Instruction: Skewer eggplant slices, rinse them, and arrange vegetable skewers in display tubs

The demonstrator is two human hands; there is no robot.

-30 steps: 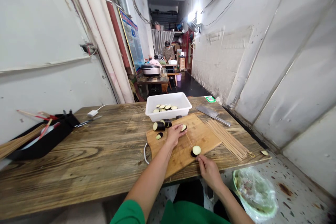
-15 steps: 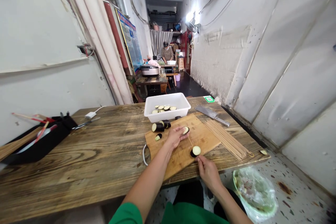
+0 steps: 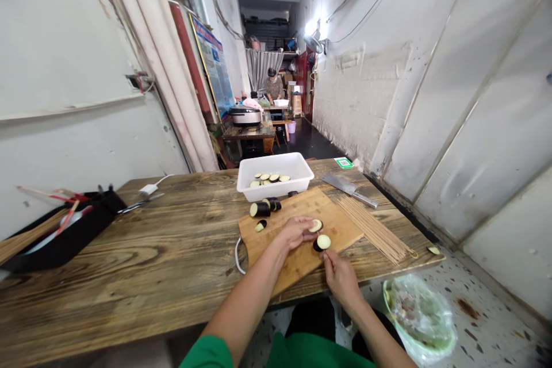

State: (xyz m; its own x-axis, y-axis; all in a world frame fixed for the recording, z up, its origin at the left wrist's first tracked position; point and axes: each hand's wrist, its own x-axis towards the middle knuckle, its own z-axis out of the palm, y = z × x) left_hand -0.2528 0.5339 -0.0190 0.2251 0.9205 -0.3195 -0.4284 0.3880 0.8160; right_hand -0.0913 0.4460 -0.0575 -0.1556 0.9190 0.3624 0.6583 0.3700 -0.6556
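Pinched in my left hand [image 3: 301, 231] is a round eggplant slice [image 3: 316, 225] with a dark skin rim, above the wooden cutting board [image 3: 302, 267]. My right hand [image 3: 342, 276] is closed on the near end of a thin skewer, mostly hidden by the fingers and slices. Another eggplant slice [image 3: 323, 241] is threaded on that skewer, just beyond my right fingertips. The two slices are close together, with a short bit of skewer between them. Cut eggplant chunks [image 3: 260, 209] and a small end piece [image 3: 261, 225] lie at the board's left side.
A white plastic tub [image 3: 276, 191] with several slices stands behind the board. A cleaver [image 3: 349, 190] and a bundle of bamboo skewers [image 3: 373, 230] lie on the right. A lined bin [image 3: 420, 316] stands below the table's edge. Another person [image 3: 275, 87] works far back.
My left hand has moved right and toward me, bringing its slice close to the threaded one, so less skewer shows between them. My right hand has barely moved.
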